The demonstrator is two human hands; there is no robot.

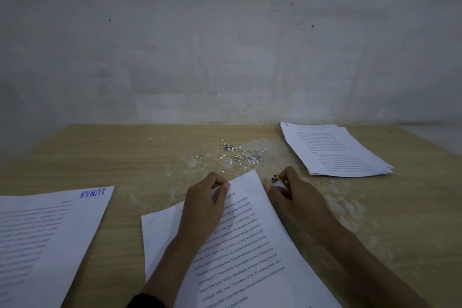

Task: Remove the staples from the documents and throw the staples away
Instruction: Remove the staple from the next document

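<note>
Centrally, document (250, 245) corner in pinch of left hand (202, 207), metal tool (278, 182) in grip of right hand (297, 197) alongside.

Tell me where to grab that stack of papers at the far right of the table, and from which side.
Probably its near short edge. The stack lies flat on the table, slightly fanned, with that edge turned toward you. The right hand holds a metal tool, so free it first. Then come in low from the near side, thumb on top, fingers slid under all sheets.

Dim grey wall (225, 32), seemingly scuffed; wooden table (100, 157).
</note>
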